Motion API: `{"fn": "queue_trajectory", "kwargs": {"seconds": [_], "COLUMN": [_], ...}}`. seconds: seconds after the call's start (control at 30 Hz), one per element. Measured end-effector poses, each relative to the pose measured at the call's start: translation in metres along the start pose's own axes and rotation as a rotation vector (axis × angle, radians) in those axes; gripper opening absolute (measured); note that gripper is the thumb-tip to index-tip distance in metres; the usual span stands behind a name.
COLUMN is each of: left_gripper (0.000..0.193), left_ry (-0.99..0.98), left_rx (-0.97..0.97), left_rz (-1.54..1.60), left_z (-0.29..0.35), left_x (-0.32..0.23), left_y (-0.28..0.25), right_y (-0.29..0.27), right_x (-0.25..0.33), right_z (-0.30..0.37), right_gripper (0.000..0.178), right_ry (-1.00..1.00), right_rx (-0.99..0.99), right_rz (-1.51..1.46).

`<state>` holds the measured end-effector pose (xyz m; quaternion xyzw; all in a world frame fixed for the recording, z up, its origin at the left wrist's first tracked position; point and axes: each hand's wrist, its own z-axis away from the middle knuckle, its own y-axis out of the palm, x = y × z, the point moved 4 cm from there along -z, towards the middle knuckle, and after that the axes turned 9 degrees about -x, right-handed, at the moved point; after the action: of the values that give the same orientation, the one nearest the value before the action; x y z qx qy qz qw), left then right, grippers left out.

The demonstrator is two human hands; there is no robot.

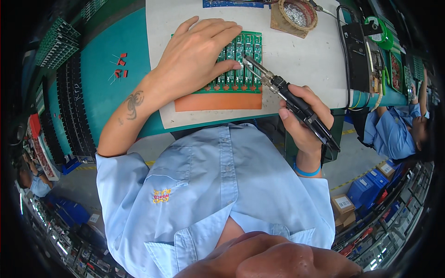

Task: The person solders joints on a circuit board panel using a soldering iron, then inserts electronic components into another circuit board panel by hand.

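My left hand (197,51) lies over a green circuit board panel (252,44), fingers stretched out and covering its left part. The thumb points right across the rows of small components. In my right hand (301,134) is a black soldering iron (303,109) with a thin metal guide beside its tip. That tip points up and left and is at the panel near my left thumb; whether it touches a joint I cannot tell. An orange-brown strip (218,103) shows under the panel's near edge. Several red components with wire legs (122,61) lie left of my forearm.
A round dish of solder scraps (296,17) stands at the far right. Beyond it are a black metal stand (358,53) and a green reel (381,33). Black slotted strips (72,97) and stacked green boards (58,44) occupy the left. A co-worker (394,132) sits to the right.
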<state>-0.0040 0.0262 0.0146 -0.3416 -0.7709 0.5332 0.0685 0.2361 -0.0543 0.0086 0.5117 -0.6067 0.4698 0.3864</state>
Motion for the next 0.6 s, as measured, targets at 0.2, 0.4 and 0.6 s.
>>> {"fn": "queue_trajectory", "kwargs": {"seconds": [0.2, 0.4, 0.6], "left_gripper": [0.049, 0.049, 0.049], "left_ry": [-0.031, -0.056, -0.054], "left_rx": [0.057, 0.068, 0.091], "left_rz": [0.000, 0.027, 0.008], "left_z": [0.003, 0.004, 0.002], "left_x": [0.004, 0.005, 0.002], "left_y": [0.001, 0.002, 0.000], "right_y": [0.008, 0.012, 0.009], "right_x": [-0.008, -0.011, -0.012], "right_z": [-0.005, -0.008, -0.009], "right_gripper": [0.045, 0.045, 0.046], "right_ry": [0.022, 0.023, 0.021], "right_rx": [0.018, 0.043, 0.053], "right_rz": [-0.009, 0.007, 0.009]}}
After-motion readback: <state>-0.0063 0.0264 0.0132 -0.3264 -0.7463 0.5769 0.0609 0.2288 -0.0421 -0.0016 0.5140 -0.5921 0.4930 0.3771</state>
